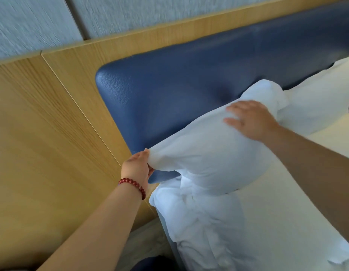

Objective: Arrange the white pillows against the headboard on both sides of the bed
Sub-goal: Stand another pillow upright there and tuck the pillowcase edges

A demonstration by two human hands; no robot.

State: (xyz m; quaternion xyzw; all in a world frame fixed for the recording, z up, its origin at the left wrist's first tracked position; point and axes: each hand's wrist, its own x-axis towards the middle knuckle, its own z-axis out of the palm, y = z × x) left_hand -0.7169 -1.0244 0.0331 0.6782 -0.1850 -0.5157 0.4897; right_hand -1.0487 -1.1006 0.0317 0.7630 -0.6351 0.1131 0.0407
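1. The bed (287, 222) has a smooth cream top that runs up to a blue padded headboard (189, 85).
2. The near pillow (208, 153), white, stands on the bed at its left end and leans on the headboard.
3. The far pillow (314, 106), also white, lies farther right against the headboard, just beside the first.
4. Rumpled white bedding (199, 231) covers the bed's near left corner.

The near white pillow (208, 153) is plump and lightly creased. It leans tilted against the blue padded headboard (189, 79), with its lower edge on the bed (287, 212). Its corner at 9 o'clock is drawn out to a point and pinched by the left hand (136, 167), while the right hand (253, 120) lies flat on its upper face. At 2 o'clock from it, a second white pillow (316, 106) rests against the headboard, seemingly touching the first.
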